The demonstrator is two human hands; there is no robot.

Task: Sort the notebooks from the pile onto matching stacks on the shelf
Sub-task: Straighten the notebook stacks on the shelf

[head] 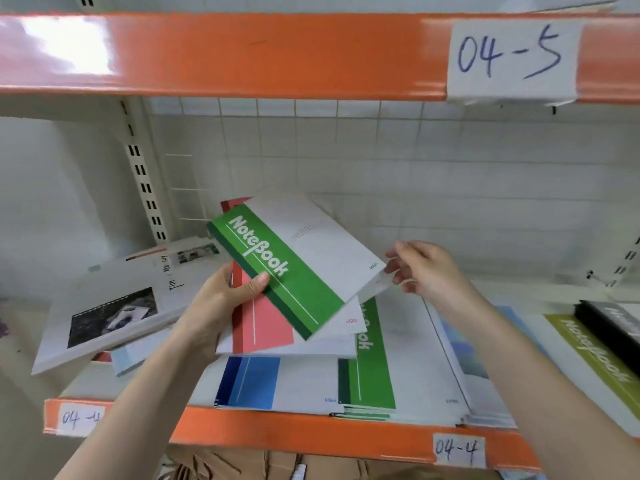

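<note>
My left hand (221,299) grips a small pile of notebooks above the shelf, thumb on top. A green-striped notebook (298,261) lies uppermost, a red-striped notebook (263,327) under it. My right hand (422,268) pinches the far right corner of the green-striped notebook. Below them on the shelf lie a blue-striped stack (249,382) and a green-striped stack (370,368). A stack with a pale blue picture cover (464,348) sits to their right, and an olive-striped notebook (595,355) lies at far right.
A white notebook with a dark photo (114,306) leans tilted at the left of the shelf. A black spiral book (609,323) lies on the olive one. The orange shelf edge (311,431) carries 04-4 labels; an orange upper beam (277,53) hangs overhead. A wire grid backs the shelf.
</note>
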